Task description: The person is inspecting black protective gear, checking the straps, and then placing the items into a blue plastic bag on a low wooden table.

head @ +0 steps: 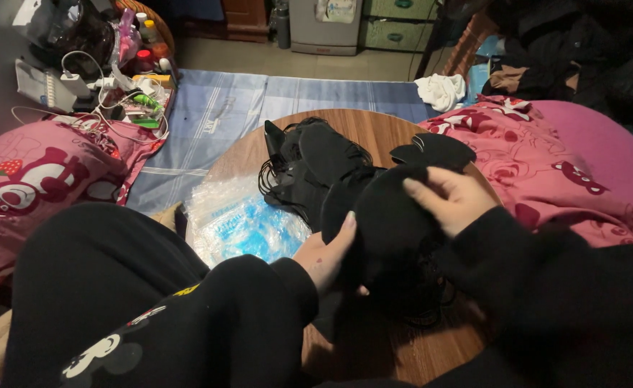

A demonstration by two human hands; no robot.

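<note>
Mask (388, 223), black and soft, sits at the bench's (374, 126) near edge, held between both hands: left hand (327, 255) cups its left side, grip clamped; right hand (449, 197) pinches its top. Clear bags (241, 223) lie left; more masks (316, 162) pile toward the far edge.

Black fabric eye mask (384, 215), soft and rounded, held above round wooden table, beside black pile

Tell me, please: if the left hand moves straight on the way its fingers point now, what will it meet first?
The left hand already touches the black fabric piece it points at. Beyond that, probably the pile of black pieces on the round wooden table, though depth is unclear.
</note>
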